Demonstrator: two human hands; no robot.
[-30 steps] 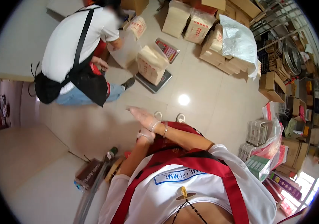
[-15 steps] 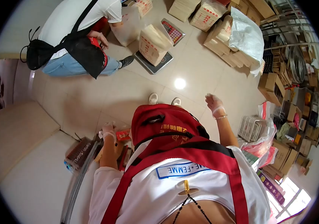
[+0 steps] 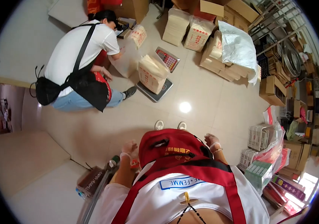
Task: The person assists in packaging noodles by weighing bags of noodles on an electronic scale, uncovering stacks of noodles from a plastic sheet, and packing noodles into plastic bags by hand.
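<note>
My left hand (image 3: 129, 148), in a clear plastic glove, hangs beside my red apron (image 3: 167, 149) with loosely bent fingers and nothing visible in it. On the apron's other side is my right hand (image 3: 212, 140), also gloved, with a bracelet at the wrist. Its fingers are loosely apart and hold nothing I can see. Ahead, a paper-wrapped bundle with red print (image 3: 152, 76) stands on a floor scale (image 3: 163, 91). The scale's red display panel with keys (image 3: 168, 59) lies behind it.
A co-worker in a white shirt (image 3: 75, 48) crouches ahead left beside a clear plastic bag (image 3: 125, 65). More wrapped bundles (image 3: 198, 35) stand ahead, some under a white sheet (image 3: 238, 44). Right are shelves, cartons (image 3: 272, 89) and white baskets (image 3: 258, 136). A metal rail (image 3: 97, 196) is left.
My right hand has drawn back and in towards the apron. My left hand has come inward, off the items at my left. The view has tilted up, showing more of the co-worker.
</note>
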